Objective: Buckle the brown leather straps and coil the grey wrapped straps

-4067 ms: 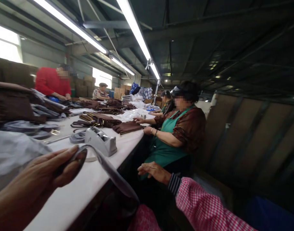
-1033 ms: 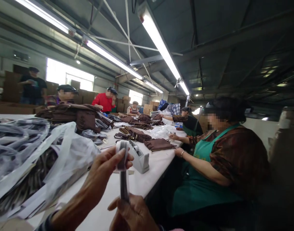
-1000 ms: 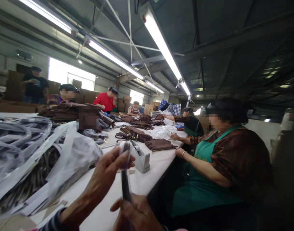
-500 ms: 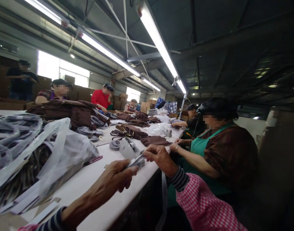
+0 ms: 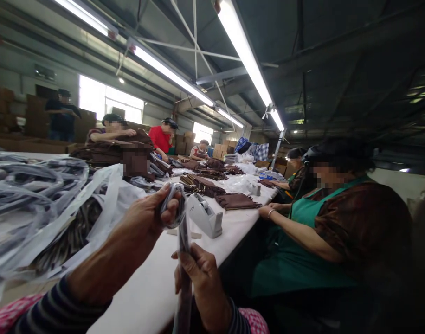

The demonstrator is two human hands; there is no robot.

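Observation:
My left hand [image 5: 151, 208] is closed round the coiled end of a plastic-wrapped grey strap [image 5: 184, 236], held above the white table. Lower down, my right hand [image 5: 202, 278] pinches the same strap between thumb and fingers, where it hangs toward the bottom of the view. Just behind the strap stands a white tape dispenser [image 5: 205, 215] on the table. A brown fringed piece [image 5: 236, 200] lies flat beyond the dispenser.
Wrapped grey straps [image 5: 31, 195] and clear plastic are heaped at left. Brown bags [image 5: 136, 160] are piled behind them. At right, close to the table [image 5: 143, 297], sits a person in a green apron [image 5: 303, 241]. Other people work farther back.
My left hand has risen with the coil, and my right hand has moved down along the strap. The camera view has shifted left. A far-left person's arm now rests over the brown pile.

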